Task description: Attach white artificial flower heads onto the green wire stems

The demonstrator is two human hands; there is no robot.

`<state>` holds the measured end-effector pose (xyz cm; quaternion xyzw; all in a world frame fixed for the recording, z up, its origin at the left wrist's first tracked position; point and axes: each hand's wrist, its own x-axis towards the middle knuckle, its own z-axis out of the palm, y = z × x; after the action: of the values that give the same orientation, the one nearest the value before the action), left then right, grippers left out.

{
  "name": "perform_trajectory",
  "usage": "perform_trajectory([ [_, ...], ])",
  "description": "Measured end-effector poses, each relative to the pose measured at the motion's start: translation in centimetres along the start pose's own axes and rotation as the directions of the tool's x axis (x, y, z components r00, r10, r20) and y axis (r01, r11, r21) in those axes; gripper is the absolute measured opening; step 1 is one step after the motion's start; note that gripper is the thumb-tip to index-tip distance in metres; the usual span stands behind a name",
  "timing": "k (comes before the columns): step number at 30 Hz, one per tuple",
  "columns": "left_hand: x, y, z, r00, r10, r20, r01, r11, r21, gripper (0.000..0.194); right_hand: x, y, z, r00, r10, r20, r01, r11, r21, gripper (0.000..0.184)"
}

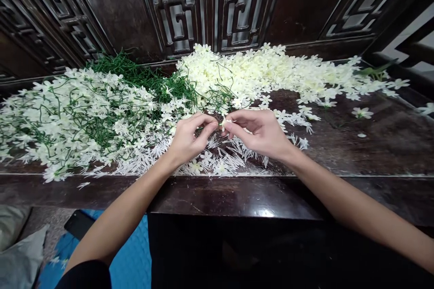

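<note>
Flower (224, 121), small and white, pinched at frame centre between the fingertips of the left hand (188, 137) and right hand (261, 132), both closed on it above the dark wooden table (373, 153). White stamen pieces (217, 158) lie beneath the hands; stemmed blossoms (77, 117) fill the left; loose cream petals (271, 72) the upper right.

Carved wood panel (210, 4), blue mat (132, 262) below.

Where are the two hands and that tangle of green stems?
left hand (186, 137), head view, back of hand
right hand (262, 132), head view, back of hand
green stems (135, 74), head view, middle of the tangle
</note>
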<state>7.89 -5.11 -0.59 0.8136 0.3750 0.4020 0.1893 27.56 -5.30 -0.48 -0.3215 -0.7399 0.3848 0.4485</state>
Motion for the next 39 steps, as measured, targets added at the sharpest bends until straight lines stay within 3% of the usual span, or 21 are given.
perform_trajectory([
  [5,0.1,0.4,-0.2,0.989,-0.117,0.091,0.131,0.977,-0.166,0.016,-0.1,0.0,0.2,0.992,-0.123,-0.040,0.114,0.976,-0.186,0.013],
  [10,0.1,0.6,-0.3,0.985,-0.135,0.103,0.152,0.971,-0.183,0.013,-0.1,0.2,0.0,0.976,-0.213,-0.036,0.195,0.941,-0.278,0.014],
  [20,0.1,0.3,-0.2,0.980,-0.149,0.129,0.174,0.961,-0.214,0.011,-0.4,0.6,0.0,0.939,-0.334,0.081,0.337,0.848,-0.409,0.022],
  [24,0.0,0.1,-0.1,0.991,-0.091,0.100,0.111,0.970,-0.216,0.010,-0.5,0.4,0.1,0.934,-0.346,0.089,0.348,0.822,-0.450,0.024],
  [31,-0.2,-0.3,0.2,0.996,0.090,0.015,-0.086,0.976,-0.200,0.009,-0.6,0.6,0.4,0.853,-0.516,0.076,0.479,0.715,-0.509,0.027],
  [39,-0.4,-0.5,0.7,0.963,0.255,-0.083,-0.262,0.962,-0.077,0.011,-0.9,0.1,0.7,0.894,-0.447,0.023,0.391,0.756,-0.526,0.029],
])
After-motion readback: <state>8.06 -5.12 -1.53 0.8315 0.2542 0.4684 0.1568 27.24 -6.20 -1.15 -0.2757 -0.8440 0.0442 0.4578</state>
